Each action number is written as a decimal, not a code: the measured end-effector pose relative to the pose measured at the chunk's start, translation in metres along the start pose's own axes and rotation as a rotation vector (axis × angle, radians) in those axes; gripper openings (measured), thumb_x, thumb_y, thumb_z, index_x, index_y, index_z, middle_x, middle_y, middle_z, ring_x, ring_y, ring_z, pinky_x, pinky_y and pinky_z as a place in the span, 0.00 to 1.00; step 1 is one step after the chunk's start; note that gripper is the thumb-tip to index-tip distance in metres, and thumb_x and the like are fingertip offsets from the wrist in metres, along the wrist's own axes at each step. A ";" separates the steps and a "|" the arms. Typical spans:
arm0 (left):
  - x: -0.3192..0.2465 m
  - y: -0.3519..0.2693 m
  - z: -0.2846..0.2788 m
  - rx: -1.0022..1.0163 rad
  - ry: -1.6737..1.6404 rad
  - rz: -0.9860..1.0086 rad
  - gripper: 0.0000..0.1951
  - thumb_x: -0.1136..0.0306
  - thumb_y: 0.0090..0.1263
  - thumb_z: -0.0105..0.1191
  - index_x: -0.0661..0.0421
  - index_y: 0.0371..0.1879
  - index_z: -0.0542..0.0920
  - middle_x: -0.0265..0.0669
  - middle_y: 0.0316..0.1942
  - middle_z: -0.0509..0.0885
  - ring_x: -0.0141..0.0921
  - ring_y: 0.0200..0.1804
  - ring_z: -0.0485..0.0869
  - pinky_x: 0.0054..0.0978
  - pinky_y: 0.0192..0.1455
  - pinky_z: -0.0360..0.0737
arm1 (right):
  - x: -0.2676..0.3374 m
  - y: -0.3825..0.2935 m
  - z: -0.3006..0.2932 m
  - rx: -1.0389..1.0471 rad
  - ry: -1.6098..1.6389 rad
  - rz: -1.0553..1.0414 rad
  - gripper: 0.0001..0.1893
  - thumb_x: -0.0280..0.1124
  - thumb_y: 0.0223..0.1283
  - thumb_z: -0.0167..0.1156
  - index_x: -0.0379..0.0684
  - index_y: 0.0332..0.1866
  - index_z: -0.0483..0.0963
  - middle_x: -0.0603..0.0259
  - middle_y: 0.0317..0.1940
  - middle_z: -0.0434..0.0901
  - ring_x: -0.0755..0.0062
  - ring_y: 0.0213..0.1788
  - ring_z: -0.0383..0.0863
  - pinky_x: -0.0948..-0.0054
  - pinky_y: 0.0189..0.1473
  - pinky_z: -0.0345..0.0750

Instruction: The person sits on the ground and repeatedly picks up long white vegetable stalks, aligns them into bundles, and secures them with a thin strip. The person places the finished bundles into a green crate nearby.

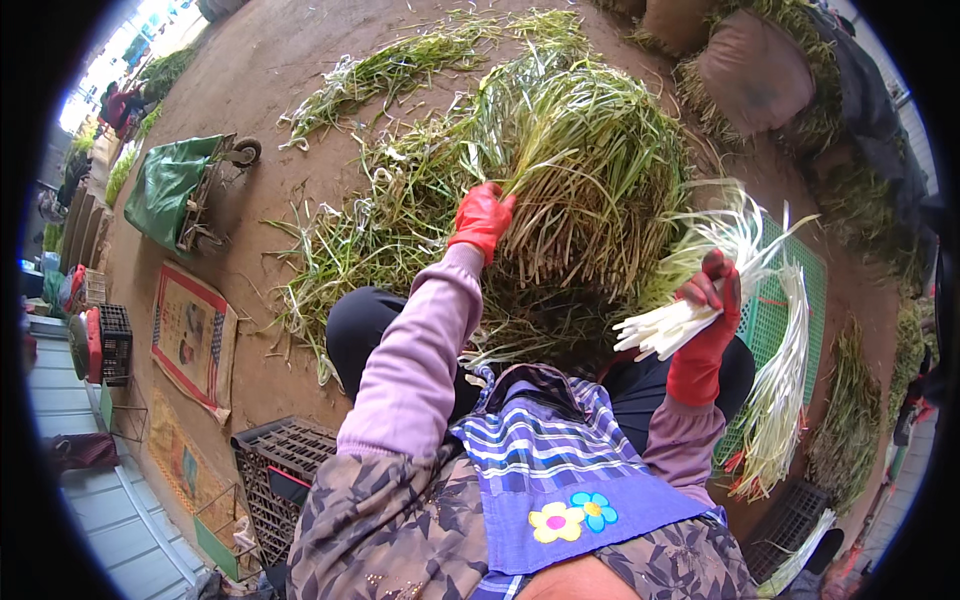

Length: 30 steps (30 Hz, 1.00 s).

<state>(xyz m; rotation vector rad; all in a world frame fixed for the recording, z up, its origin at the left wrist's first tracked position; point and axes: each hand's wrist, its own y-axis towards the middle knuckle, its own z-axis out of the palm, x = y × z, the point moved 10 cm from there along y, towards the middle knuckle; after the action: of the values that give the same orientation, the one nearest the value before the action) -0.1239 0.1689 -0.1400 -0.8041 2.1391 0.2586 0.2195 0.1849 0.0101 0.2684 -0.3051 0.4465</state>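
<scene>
My right hand (706,315), in a red rubber glove, is closed around a bunch of pale stalks (667,330); their cut-looking white ends point left and thin leafy tops spread up. My left hand (482,221), gloved in red too, is at the near edge of a large heap of green and yellowing leafy stalks (592,150), its fingers closed on a few leaf strands. Loose stalks and leaves (360,247) lie in a tangle left of the heap. Tied bunches of white stalks (776,382) rest on a green plastic crate (814,300) at the right.
A brown plastic crate (281,450) stands near my left side, a dark one (787,517) at lower right. A cart with a green tarp (169,191) and a printed sack (193,337) are at left. Stuffed sacks (757,71) stand at upper right. A person (116,105) is far off.
</scene>
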 end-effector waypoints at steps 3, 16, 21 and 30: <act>0.018 0.024 0.027 0.082 0.079 0.131 0.14 0.57 0.63 0.62 0.54 0.38 0.83 0.41 0.39 0.85 0.40 0.39 0.84 0.35 0.46 0.79 | -0.004 -0.001 0.003 0.103 0.140 0.018 0.20 0.33 0.74 0.46 0.41 0.68 0.65 0.68 0.37 0.77 0.85 0.22 0.64 0.76 0.33 0.69; -0.134 -0.129 -0.141 0.135 -0.250 0.414 0.09 0.65 0.75 0.52 0.57 0.40 0.81 0.30 0.23 0.81 0.18 0.22 0.74 0.16 0.23 0.68 | -0.046 0.008 -0.019 -0.169 0.089 0.159 0.14 0.34 0.72 0.51 0.42 0.57 0.71 0.74 0.21 0.61 0.83 0.21 0.60 0.77 0.32 0.66; -0.087 -0.193 -0.047 0.661 -0.310 -0.107 0.15 0.59 0.76 0.50 0.56 0.44 0.84 0.24 0.18 0.75 0.17 0.21 0.72 0.18 0.23 0.67 | -0.035 -0.006 -0.010 -0.198 -0.132 0.131 0.13 0.36 0.70 0.54 0.41 0.53 0.73 0.74 0.21 0.65 0.82 0.21 0.63 0.76 0.30 0.68; -0.099 -0.208 -0.052 0.385 -0.510 0.023 0.08 0.68 0.69 0.60 0.60 0.39 0.84 0.26 0.27 0.82 0.15 0.30 0.76 0.14 0.33 0.73 | -0.057 -0.050 0.007 -0.333 -0.523 0.257 0.16 0.38 0.68 0.58 0.35 0.51 0.72 0.69 0.22 0.70 0.77 0.22 0.71 0.72 0.31 0.78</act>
<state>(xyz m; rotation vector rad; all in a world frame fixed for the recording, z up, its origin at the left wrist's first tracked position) 0.0193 0.0306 -0.0139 -0.4307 1.6439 0.0481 0.1923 0.1173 -0.0129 0.0136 -0.9233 0.5668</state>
